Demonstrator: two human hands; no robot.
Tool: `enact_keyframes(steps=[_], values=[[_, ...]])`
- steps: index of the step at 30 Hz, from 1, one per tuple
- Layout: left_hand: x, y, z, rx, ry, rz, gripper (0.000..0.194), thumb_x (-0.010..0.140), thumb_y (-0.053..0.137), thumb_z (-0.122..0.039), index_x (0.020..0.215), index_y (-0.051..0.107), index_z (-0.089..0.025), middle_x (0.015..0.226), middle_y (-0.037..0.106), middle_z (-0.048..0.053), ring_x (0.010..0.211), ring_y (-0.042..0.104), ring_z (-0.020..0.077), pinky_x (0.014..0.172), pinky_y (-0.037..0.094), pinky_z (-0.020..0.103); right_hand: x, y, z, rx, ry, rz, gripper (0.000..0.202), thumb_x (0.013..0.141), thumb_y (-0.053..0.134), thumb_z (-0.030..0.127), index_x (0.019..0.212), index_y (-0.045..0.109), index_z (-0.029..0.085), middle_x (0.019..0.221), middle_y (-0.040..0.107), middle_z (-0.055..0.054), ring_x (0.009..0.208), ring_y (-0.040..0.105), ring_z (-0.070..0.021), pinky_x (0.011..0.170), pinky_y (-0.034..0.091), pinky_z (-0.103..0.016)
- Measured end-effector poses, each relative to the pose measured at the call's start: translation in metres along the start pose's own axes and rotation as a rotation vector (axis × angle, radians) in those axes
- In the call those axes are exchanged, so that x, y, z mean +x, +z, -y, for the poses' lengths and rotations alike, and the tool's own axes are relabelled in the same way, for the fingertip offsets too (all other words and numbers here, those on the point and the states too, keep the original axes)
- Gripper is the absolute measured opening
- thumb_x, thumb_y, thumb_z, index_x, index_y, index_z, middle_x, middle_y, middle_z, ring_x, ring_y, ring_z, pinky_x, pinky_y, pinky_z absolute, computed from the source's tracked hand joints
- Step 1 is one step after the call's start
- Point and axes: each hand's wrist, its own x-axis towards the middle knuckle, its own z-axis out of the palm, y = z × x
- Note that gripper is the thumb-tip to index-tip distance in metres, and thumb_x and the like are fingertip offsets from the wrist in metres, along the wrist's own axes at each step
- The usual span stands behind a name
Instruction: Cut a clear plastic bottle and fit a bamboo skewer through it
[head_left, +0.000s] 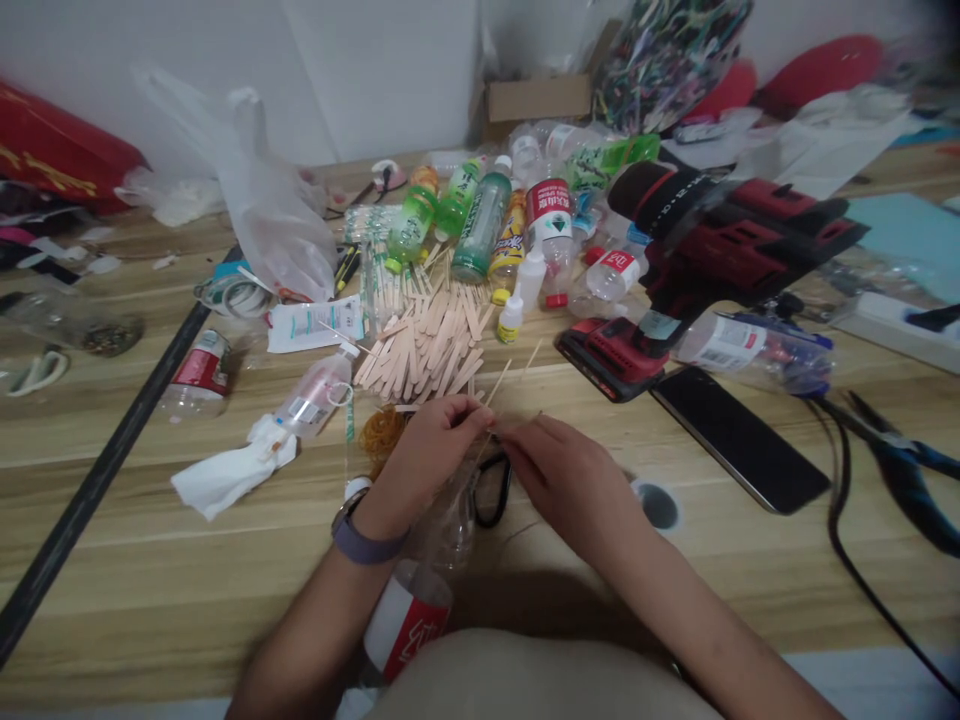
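My left hand [442,432] is closed in a pinch on a thin wooden stick [499,381], which slants up past the fingertips. Close beside it, my right hand [564,470] is also closed, its thumb and fingers pressed together near the stick's lower part. What the right fingers grip is too small to make out. Under and behind the left wrist lies a clear plastic bottle with a red and white label [411,622], partly hidden by the arm. A coil of tan rubber bands [381,438] lies just left of the left hand. A black loop [493,492] rests below the hands.
Flat wooden craft sticks [431,345] are heaped beyond my hands, with several plastic bottles [484,225] behind. A red and black cordless drill [705,250] stands at the right, near a phone [739,437] and pliers [904,455]. A dark bar [112,445] crosses the left side.
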Motion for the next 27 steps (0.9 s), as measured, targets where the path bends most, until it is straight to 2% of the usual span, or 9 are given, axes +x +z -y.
enact_keyframes(steps=[3,7,15,17,19,21,22,24,27], values=[[-0.001,0.001,0.002,-0.121,-0.004,0.067,0.024,0.083,0.062,-0.042,0.073,0.066,-0.02,0.058,0.052,-0.005,0.062,0.05,0.0136,0.061,0.041,0.025,0.005,-0.006,0.004,-0.093,-0.099,0.05,0.02,0.098,0.05,0.013,0.09,0.068,0.017,0.08,0.064,-0.007,0.072,0.061,-0.0213,0.062,0.036,-0.032],[0.0,0.001,0.005,-0.213,0.059,0.151,0.026,0.082,0.066,-0.042,0.076,0.07,-0.017,0.065,0.059,-0.004,0.066,0.052,0.0132,0.067,0.043,0.027,0.023,-0.021,0.001,-0.076,-0.12,0.145,0.02,0.099,0.049,0.015,0.09,0.067,0.016,0.082,0.061,-0.006,0.076,0.06,-0.0203,0.066,0.038,-0.031],[-0.001,0.002,0.0,-0.025,0.09,0.117,0.017,0.084,0.061,-0.032,0.081,0.072,-0.019,0.07,0.063,-0.003,0.067,0.054,0.0146,0.067,0.042,0.028,0.079,-0.039,-0.012,-0.117,-0.235,0.276,0.015,0.092,0.062,0.013,0.08,0.071,0.016,0.084,0.059,-0.005,0.078,0.056,-0.0174,0.069,0.038,-0.029],[0.0,0.003,0.001,0.011,0.072,0.092,0.019,0.084,0.061,-0.035,0.079,0.07,-0.019,0.068,0.06,-0.003,0.065,0.051,0.014,0.063,0.04,0.027,0.083,-0.039,-0.016,-0.142,-0.199,0.188,0.017,0.093,0.058,0.011,0.088,0.074,0.015,0.091,0.061,-0.009,0.087,0.057,-0.0214,0.074,0.04,-0.032],[0.001,0.004,0.002,0.019,0.043,0.081,0.021,0.083,0.061,-0.037,0.074,0.066,-0.018,0.064,0.055,-0.004,0.062,0.047,0.0132,0.06,0.037,0.027,0.078,-0.04,-0.021,-0.179,-0.153,-0.028,0.023,0.093,0.055,0.01,0.104,0.075,0.015,0.104,0.063,-0.013,0.1,0.055,-0.0276,0.081,0.04,-0.037],[0.001,0.004,0.002,-0.014,0.035,0.078,0.025,0.083,0.062,-0.041,0.072,0.064,-0.018,0.061,0.052,-0.004,0.059,0.044,0.0126,0.058,0.035,0.026,0.066,-0.04,-0.024,-0.179,-0.155,-0.209,0.023,0.094,0.056,0.011,0.107,0.074,0.016,0.108,0.064,-0.014,0.102,0.054,-0.0292,0.082,0.041,-0.039],[0.001,0.004,0.002,-0.036,0.038,0.08,0.027,0.082,0.062,-0.043,0.072,0.064,-0.018,0.061,0.051,-0.005,0.059,0.043,0.0125,0.058,0.035,0.026,0.059,-0.039,-0.024,-0.168,-0.174,-0.232,0.018,0.094,0.058,0.013,0.1,0.075,0.016,0.104,0.065,-0.013,0.097,0.054,-0.028,0.08,0.04,-0.039],[0.002,0.005,0.003,-0.073,0.047,0.081,0.03,0.081,0.063,-0.045,0.072,0.065,-0.017,0.062,0.052,-0.004,0.06,0.045,0.0129,0.058,0.036,0.026,0.045,-0.036,-0.023,-0.136,-0.195,-0.162,0.016,0.094,0.061,0.016,0.085,0.074,0.016,0.093,0.065,-0.01,0.085,0.052,-0.0245,0.074,0.038,-0.037],[0.002,0.005,0.005,-0.064,0.056,0.084,0.028,0.082,0.063,-0.044,0.076,0.068,-0.016,0.068,0.06,-0.001,0.065,0.052,0.0153,0.062,0.04,0.028,0.033,-0.026,-0.019,-0.099,-0.144,-0.057,0.011,0.09,0.07,0.015,0.081,0.076,0.02,0.088,0.065,-0.006,0.081,0.048,-0.0226,0.069,0.031,-0.036]])
